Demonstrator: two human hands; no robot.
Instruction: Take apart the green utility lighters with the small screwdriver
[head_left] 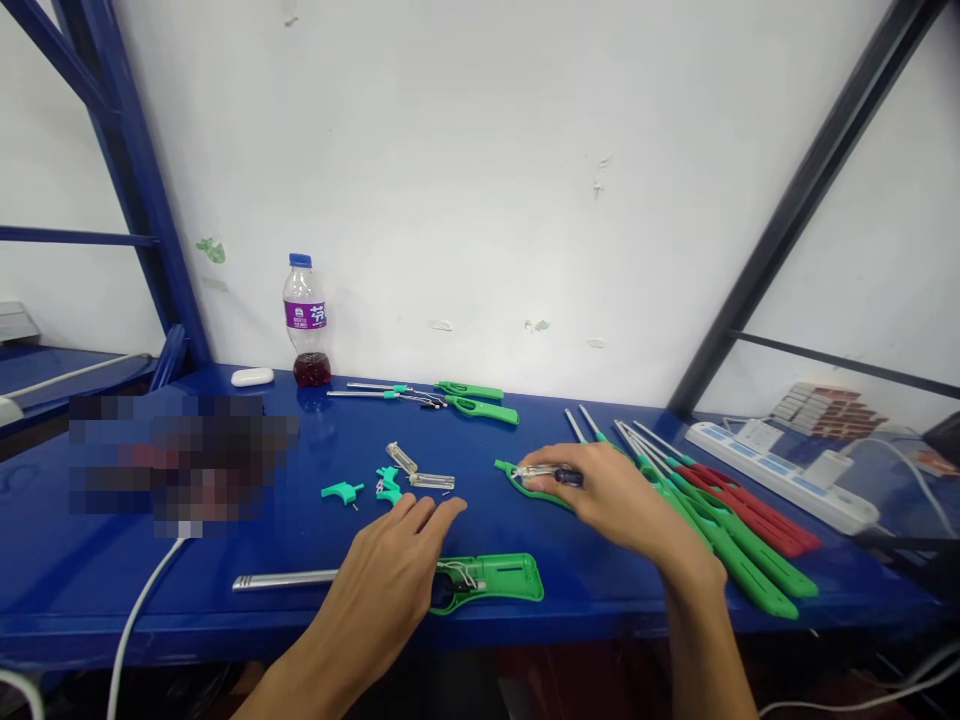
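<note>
My left hand (390,575) lies on the blue table (97,590) with fingers stretched out and together, resting over an opened green lighter (491,578) whose metal tube (285,579) points left. Its fingertips reach toward a clear plastic part (431,481). My right hand (611,495) is closed in a pinch on a small clear-handled screwdriver (551,474), held over a green lighter shell half (536,490). Small green trigger pieces (343,491) lie left of the clear parts.
A row of green and red long lighters (739,525) lies at the right. Two more green lighters (469,398) sit at the back, near a bottle (306,320) with red liquid and a white case (252,377). A white power strip (780,470) stands far right.
</note>
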